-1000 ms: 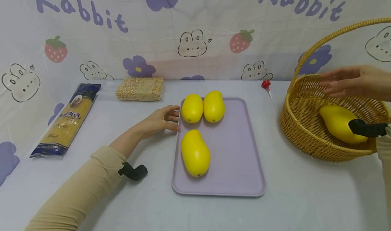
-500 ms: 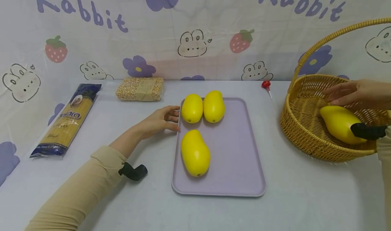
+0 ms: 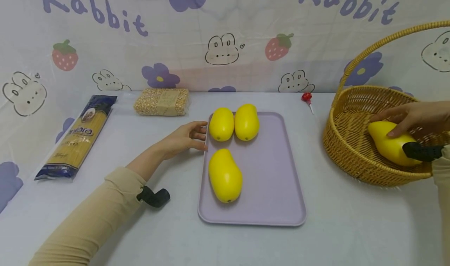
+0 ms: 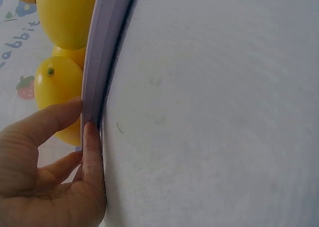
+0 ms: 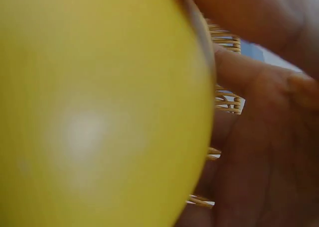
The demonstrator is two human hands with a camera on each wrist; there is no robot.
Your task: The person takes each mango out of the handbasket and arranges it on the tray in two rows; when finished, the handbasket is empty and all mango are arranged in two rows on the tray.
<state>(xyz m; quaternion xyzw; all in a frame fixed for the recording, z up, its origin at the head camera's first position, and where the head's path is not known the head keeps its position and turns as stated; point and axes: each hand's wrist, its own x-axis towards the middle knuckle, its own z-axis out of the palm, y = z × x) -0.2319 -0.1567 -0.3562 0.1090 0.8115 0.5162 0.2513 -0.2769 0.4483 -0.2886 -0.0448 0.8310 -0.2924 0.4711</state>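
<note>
My right hand (image 3: 418,115) is on a yellow mango (image 3: 391,147) inside the wicker basket (image 3: 339,156); its thumb lies over the top and its fingers go round the far side. Up close, this mango (image 5: 99,107) fills most of the right wrist view, hiding some fingertips. My left hand (image 3: 181,141) touches the left edge of a pale purple tray (image 3: 267,172) with thumb and fingertips, its fingers loosely bent. Three more mangoes lie on that tray: a near one (image 3: 225,176) and two side by side, the left one (image 3: 221,124) and the right one (image 3: 247,122).
The basket's tall handle (image 3: 383,41) arches above the right hand. A red lollipop (image 3: 307,98) lies behind, between tray and basket. At the back left are a bag of corn kernels (image 3: 161,102) and a blue-ended pasta packet (image 3: 77,137). A printed cloth hangs behind.
My right hand has come down from above the basket onto the mango, its thumb now on the fruit. The left hand stays at the tray's edge.
</note>
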